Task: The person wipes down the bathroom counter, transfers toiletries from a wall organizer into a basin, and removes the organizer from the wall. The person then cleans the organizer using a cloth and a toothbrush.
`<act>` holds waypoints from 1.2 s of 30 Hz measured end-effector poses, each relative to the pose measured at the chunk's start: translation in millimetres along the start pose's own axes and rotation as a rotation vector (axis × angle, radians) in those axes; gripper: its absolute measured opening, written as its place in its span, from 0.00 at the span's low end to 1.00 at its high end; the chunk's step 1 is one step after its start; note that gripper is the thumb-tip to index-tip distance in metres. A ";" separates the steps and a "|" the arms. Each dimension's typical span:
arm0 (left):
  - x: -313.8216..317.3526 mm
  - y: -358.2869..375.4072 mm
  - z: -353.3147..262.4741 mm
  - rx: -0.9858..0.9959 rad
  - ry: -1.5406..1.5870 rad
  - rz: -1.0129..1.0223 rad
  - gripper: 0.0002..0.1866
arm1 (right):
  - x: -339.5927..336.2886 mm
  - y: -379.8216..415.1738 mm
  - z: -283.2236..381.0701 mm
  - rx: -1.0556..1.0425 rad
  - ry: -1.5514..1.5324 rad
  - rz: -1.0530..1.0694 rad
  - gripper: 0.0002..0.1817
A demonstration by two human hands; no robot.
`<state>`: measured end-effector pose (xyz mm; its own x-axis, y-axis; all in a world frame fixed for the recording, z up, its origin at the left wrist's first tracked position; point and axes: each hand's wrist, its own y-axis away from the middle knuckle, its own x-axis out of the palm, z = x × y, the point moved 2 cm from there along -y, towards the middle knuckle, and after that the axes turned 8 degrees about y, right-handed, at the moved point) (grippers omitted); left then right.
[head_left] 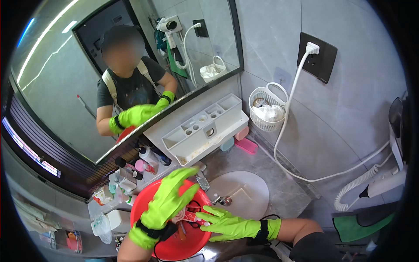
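Gloved left hand [170, 201] and right hand [231, 224] overhang a round, smooth basin [192, 242].

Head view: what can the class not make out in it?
- Head view: some contents of the red plastic basin, hidden by the left hand in its bright-green glove.
- Head view: print on the small red-and-white item, too small.
- Head view: right end of the white hair dryer, lost in dark border.

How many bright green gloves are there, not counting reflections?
2. The left glove is over the red basin; the right glove reaches in over its rim on the side by the sink. The mirror only repeats them.
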<state>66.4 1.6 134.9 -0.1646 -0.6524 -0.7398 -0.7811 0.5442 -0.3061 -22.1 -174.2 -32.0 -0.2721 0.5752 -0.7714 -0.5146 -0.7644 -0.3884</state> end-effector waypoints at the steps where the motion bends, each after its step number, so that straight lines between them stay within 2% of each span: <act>1: 13.2 -28.0 -8.1 -0.120 0.159 0.085 0.32 | 1.4 5.1 0.9 0.009 -0.004 -0.005 0.27; 2: 30.9 -52.6 -14.2 -0.151 0.346 0.101 0.34 | -1.3 6.3 3.6 0.036 -0.026 -0.011 0.29; 5: 89.8 -122.1 -23.3 0.127 0.179 -0.073 0.37 | 8.5 5.6 4.2 0.079 -0.028 -0.066 0.28; 6: 103.1 -143.7 -30.5 0.226 0.109 -0.123 0.38 | 6.6 9.4 4.9 0.050 -0.036 -0.166 0.26; 9: 155.5 -195.3 -8.5 0.180 0.036 -0.280 0.31 | 15.4 7.3 0.7 0.060 -0.060 -0.173 0.25; 11: 158.4 -220.3 2.4 0.302 0.452 -0.222 0.22 | 9.7 7.4 2.6 0.043 -0.059 -0.187 0.23; 13: 148.7 -226.4 -0.4 0.078 0.510 -0.209 0.20 | 12.3 10.2 3.7 0.032 -0.052 -0.199 0.22; 15: 133.4 -228.6 -10.2 0.030 0.557 -0.194 0.20 | 19.9 10.0 2.5 0.047 -0.034 -0.202 0.21; 18: 105.3 -233.6 -27.4 0.127 0.588 -0.305 0.20 | 25.9 8.1 0.1 0.049 -0.026 -0.206 0.21; 19: 93.1 -229.5 -34.6 0.150 0.439 -0.348 0.20 | 25.6 8.2 -0.5 0.044 -0.025 -0.201 0.21; 22: 51.7 -201.0 -57.3 0.156 0.061 -0.421 0.21 | 19.9 10.3 1.2 0.050 -0.033 -0.233 0.20; 23: 43.1 -185.0 -55.5 0.221 -0.017 -0.447 0.21 | 15.1 10.7 4.0 0.070 0.002 -0.205 0.20; 25: 21.3 -147.5 -46.7 0.223 0.051 -0.391 0.20 | 2.4 9.0 11.5 0.104 0.057 -0.141 0.20; 29: -26.5 -29.0 -24.1 -0.006 0.151 -0.378 0.18 | 28.1 3.8 -3.4 0.061 0.152 -0.180 0.20; 31: -45.3 35.6 -18.2 -0.183 0.095 -0.366 0.18 | 20.3 2.9 1.7 0.069 0.164 -0.174 0.21; 33: -52.6 104.5 24.8 -0.321 0.053 -0.342 0.18 | 16.1 -0.5 3.8 0.055 0.203 -0.183 0.23; 36: -49.3 172.1 48.2 -0.560 -0.100 -0.278 0.17 | 13.8 -3.2 3.6 0.046 0.226 -0.165 0.20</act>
<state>-30.9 152.9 89.8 0.1258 -0.6624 -0.7385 -0.9878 -0.0150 -0.1548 -27.2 -162.7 -39.5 0.0040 0.6073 -0.7945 -0.5749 -0.6487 -0.4987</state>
